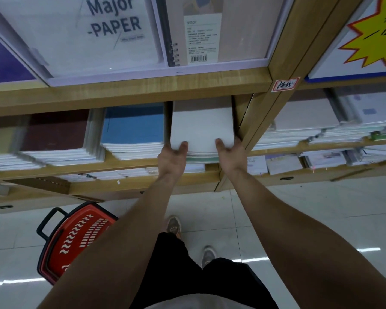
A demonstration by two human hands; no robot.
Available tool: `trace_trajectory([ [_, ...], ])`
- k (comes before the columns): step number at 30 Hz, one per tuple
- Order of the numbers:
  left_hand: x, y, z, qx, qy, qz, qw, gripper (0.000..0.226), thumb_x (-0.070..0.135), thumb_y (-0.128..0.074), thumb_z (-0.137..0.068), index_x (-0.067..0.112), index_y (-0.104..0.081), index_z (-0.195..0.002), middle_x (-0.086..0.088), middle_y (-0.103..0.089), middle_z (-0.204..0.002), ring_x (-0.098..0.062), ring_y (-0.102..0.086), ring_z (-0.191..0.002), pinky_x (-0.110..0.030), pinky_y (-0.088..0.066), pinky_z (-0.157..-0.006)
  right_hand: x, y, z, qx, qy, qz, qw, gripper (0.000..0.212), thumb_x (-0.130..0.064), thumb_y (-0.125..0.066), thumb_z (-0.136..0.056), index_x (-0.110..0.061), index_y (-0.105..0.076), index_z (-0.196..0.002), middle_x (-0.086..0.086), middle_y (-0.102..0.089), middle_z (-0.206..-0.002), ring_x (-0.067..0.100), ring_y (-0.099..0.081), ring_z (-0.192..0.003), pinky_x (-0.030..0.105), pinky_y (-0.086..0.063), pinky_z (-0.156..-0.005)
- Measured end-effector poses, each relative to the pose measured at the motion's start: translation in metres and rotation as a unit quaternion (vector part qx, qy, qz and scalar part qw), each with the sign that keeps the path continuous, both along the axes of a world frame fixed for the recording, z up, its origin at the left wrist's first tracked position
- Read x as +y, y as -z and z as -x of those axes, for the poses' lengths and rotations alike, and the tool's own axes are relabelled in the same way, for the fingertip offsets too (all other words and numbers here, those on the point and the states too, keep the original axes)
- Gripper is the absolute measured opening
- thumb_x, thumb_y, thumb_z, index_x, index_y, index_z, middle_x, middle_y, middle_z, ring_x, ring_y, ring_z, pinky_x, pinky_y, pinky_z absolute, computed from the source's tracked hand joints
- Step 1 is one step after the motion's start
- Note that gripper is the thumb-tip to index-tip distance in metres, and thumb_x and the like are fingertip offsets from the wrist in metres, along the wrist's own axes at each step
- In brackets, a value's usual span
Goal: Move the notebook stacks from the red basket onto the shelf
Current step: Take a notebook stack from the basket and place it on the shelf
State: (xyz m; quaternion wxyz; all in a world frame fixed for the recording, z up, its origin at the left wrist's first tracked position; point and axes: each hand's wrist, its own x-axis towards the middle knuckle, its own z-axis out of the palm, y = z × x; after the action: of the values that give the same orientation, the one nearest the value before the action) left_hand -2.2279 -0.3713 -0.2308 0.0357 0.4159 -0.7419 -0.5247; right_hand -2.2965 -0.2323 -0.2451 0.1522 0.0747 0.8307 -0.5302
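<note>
A stack of white-covered notebooks [202,128] lies in the middle shelf bay, between a blue-covered stack [133,130] and the wooden upright [265,112]. My left hand [173,157] grips the stack's front left corner, thumb on top. My right hand [230,156] grips its front right corner the same way. The stack rests on other notebooks with a green edge. The red basket [74,239] with a black handle stands on the floor at lower left, partly behind my left forearm; its contents are hidden.
The wooden shelf [129,163] holds a dark red stack [58,132] to the left and pale stacks [303,123] right of the upright. Boxed paper pads sit above. A lower shelf holds more notebooks. My feet stand on glossy white floor tiles [299,215].
</note>
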Motion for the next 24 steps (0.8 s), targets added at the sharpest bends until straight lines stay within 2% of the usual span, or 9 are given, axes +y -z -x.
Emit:
trace_trajectory([
  [4,-0.007,-0.001,0.005,-0.02,0.026,0.0,0.999,0.053,0.046,-0.055,-0.099,0.014,-0.05,-0.141,-0.01,-0.062,-0.135,-0.032,-0.058,-0.124,-0.037,-0.044,-0.103,-0.002,-0.004,0.004,-0.031,0.003,0.02,0.999,0.045,-0.039,-0.061,-0.097,-0.013,-0.056,-0.134,0.003,-0.067,-0.125,0.026,-0.062,-0.117,0.027,-0.044,-0.093],
  [7,-0.009,0.001,-0.004,-0.032,0.044,0.002,0.999,0.06,0.053,-0.054,-0.097,0.014,-0.049,-0.142,-0.01,-0.062,-0.135,-0.033,-0.058,-0.125,-0.04,-0.044,-0.105,0.014,-0.009,-0.011,-0.014,-0.03,-0.012,0.999,0.042,-0.035,-0.059,-0.099,-0.013,-0.056,-0.134,0.004,-0.066,-0.129,0.026,-0.061,-0.118,0.025,-0.041,-0.089],
  [10,-0.007,0.0,-0.004,-0.029,0.06,0.013,0.998,0.058,0.052,-0.053,-0.099,0.014,-0.048,-0.142,-0.01,-0.062,-0.135,-0.032,-0.058,-0.124,-0.039,-0.045,-0.102,0.027,-0.014,-0.029,0.088,-0.052,-0.074,0.992,0.047,-0.028,-0.06,-0.098,-0.014,-0.052,-0.142,0.004,-0.062,-0.135,0.025,-0.059,-0.12,0.024,-0.044,-0.092],
  [13,-0.003,-0.004,0.003,-0.023,0.07,0.018,0.997,0.054,0.05,-0.054,-0.099,0.014,-0.05,-0.14,-0.011,-0.062,-0.135,-0.032,-0.058,-0.124,-0.038,-0.046,-0.101,0.03,-0.022,-0.036,0.174,-0.066,-0.134,0.973,0.051,-0.029,-0.061,-0.096,-0.014,-0.05,-0.144,0.008,-0.056,-0.14,0.026,-0.054,-0.124,0.03,-0.045,-0.097],
  [16,0.001,-0.004,0.009,-0.007,0.058,0.01,0.998,0.05,0.045,-0.055,-0.1,0.012,-0.052,-0.138,-0.011,-0.062,-0.135,-0.031,-0.057,-0.125,-0.036,-0.044,-0.103,0.024,-0.027,-0.03,0.232,-0.127,-0.183,0.947,0.052,-0.031,-0.062,-0.095,-0.012,-0.052,-0.143,0.007,-0.053,-0.144,0.025,-0.051,-0.127,0.034,-0.046,-0.098],
  [18,-0.002,-0.001,0.013,0.004,0.062,0.0,0.998,0.047,0.044,-0.056,-0.1,0.015,-0.054,-0.137,-0.008,-0.063,-0.134,-0.029,-0.058,-0.124,-0.035,-0.044,-0.103,0.018,-0.026,-0.018,0.267,-0.189,-0.223,0.918,0.056,-0.035,-0.062,-0.095,-0.011,-0.051,-0.144,0.006,-0.051,-0.147,0.025,-0.048,-0.132,0.037,-0.046,-0.105],
  [22,-0.02,0.012,0.005,0.02,0.148,-0.001,0.989,0.052,0.049,-0.063,-0.094,0.025,-0.053,-0.139,0.0,-0.066,-0.129,-0.024,-0.061,-0.119,-0.035,-0.049,-0.098,0.004,-0.02,0.013,0.268,-0.331,-0.322,0.846,0.074,-0.051,-0.056,-0.096,-0.016,-0.033,-0.156,0.004,-0.029,-0.164,0.025,-0.023,-0.151,0.038,-0.022,-0.123],
  [24,-0.026,0.026,-0.006,0.021,0.186,0.012,0.982,0.061,0.044,-0.069,-0.091,0.028,-0.045,-0.145,0.004,-0.064,-0.134,-0.02,-0.059,-0.121,-0.033,-0.049,-0.099,0.001,-0.014,0.022,0.244,-0.369,-0.335,0.832,0.082,-0.058,-0.058,-0.093,-0.023,-0.026,-0.159,0.001,-0.016,-0.168,0.024,-0.012,-0.154,0.038,-0.012,-0.125],
])
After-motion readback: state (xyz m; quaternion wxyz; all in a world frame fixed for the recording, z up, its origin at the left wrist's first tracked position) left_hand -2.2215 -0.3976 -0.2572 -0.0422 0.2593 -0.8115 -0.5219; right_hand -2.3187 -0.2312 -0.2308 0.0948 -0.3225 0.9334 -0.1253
